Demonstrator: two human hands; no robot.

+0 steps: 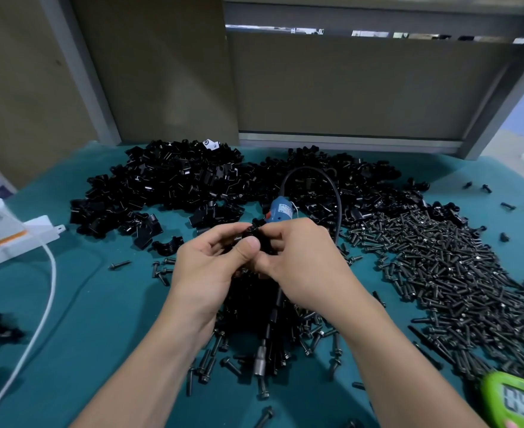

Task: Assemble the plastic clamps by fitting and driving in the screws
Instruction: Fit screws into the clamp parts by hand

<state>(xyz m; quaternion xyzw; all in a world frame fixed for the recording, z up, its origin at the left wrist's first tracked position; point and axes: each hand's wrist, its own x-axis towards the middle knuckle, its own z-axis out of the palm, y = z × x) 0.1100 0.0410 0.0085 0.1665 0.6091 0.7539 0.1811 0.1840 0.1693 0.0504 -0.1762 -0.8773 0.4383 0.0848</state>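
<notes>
Far left of the grip: white box [10, 233] with white cable [43, 304] trailing toward the near edge of the teal mat [100, 335]. Not involved.

Beyond and left of the grip: heap of loose black clamp parts [168, 183], running across behind the hands.

Left hand [214, 261]: fingers curled, thumb pressed on the near face of the clamp [253, 234].

The clamp sits between the two hands, raised off the mat, mostly covered by fingers. Cannot tell whether a screw is already seated in it.

Right hand [301, 261]: pinches the same clamp from the other side, fingertips meeting the left thumb.

Under and behind the grip: electric screwdriver [281, 211], lying unheld, blue body past the hands, socket tip toward the wearer.

Right of the grip: large pile of screws [440, 267]; more lie scattered below the wrists. Green timer [517, 400] at near right.

Judgement: fitting step, hand-mating parts or starting a screw; driving not begun. Next move calls for one hand to keep the clamp square while the other picks up the driver and sets its socket on the screw head.
</notes>
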